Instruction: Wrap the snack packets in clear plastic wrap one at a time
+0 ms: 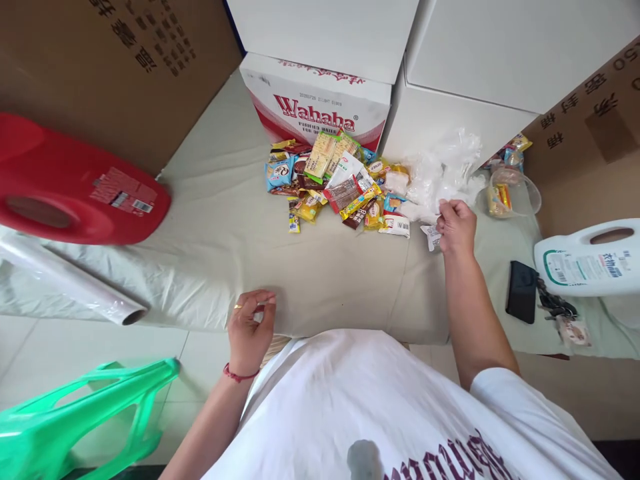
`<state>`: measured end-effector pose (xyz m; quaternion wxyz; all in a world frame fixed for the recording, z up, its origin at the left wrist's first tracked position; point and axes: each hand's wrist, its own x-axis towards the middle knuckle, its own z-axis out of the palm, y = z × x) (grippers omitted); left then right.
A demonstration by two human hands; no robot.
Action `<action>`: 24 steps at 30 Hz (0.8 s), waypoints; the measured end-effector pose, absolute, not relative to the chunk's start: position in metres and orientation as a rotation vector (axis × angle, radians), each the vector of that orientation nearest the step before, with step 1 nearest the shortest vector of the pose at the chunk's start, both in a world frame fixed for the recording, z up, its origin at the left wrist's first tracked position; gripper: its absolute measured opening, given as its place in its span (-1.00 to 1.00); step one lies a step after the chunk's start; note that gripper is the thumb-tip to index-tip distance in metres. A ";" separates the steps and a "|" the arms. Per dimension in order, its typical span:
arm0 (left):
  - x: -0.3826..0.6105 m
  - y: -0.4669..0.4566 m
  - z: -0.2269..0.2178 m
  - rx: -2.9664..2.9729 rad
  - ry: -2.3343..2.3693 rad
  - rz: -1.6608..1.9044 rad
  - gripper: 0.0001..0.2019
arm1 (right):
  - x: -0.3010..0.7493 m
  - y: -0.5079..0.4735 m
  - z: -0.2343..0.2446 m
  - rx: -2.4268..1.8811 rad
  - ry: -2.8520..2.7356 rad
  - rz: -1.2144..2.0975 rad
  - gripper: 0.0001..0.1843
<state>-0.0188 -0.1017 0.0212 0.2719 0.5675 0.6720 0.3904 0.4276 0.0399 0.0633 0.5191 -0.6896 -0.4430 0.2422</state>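
My right hand (457,228) is closed in a pinch on the near edge of a crumpled clear plastic bag (443,177). Left of the bag spreads a pile of small wrapped snacks (345,190), with wafer, biscuit and cake packets in mixed colours. A small white packet (431,237) lies just beside my right fingers. My left hand (253,328), with a red cord at the wrist, rests low at the cloth's front edge. Its fingers are curled toward the thumb, and nothing shows in them. A round clear plastic tub (525,193) holding several small packets lies right of the bag.
A Wahaha carton (315,100) and white boxes (470,120) stand behind the pile. At left are a red jug (75,180), a plastic roll (75,280) and a green stool (100,413). A phone (521,291), keys (555,303) and a white bottle (590,257) lie at right.
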 end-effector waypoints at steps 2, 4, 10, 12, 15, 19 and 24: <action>-0.001 -0.092 0.031 1.332 1.639 1.014 -0.75 | 0.405 0.009 0.064 -1.559 -0.912 0.776 -0.57; 0.024 -0.080 0.041 1.187 1.422 0.933 -0.70 | 0.374 -0.021 0.061 -1.437 -0.763 1.012 -0.56; 0.116 -0.048 0.053 1.220 1.185 0.936 -0.54 | 0.296 -0.078 0.050 -1.462 -0.885 1.099 -0.64; 0.135 -0.042 0.049 1.236 1.165 0.958 -0.59 | 0.291 -0.084 0.049 -1.465 -0.920 1.129 -0.63; 0.144 -0.040 0.041 1.040 1.089 0.978 -0.64 | 0.300 -0.086 0.049 -1.422 -0.793 1.188 -0.59; 0.138 -0.042 0.034 0.644 1.006 0.978 -0.57 | 0.316 -0.087 0.045 -1.365 -0.595 1.362 -0.53; 0.129 -0.042 0.034 0.703 0.997 1.031 -0.58 | 0.331 -0.088 0.037 -1.522 -0.695 1.071 -0.59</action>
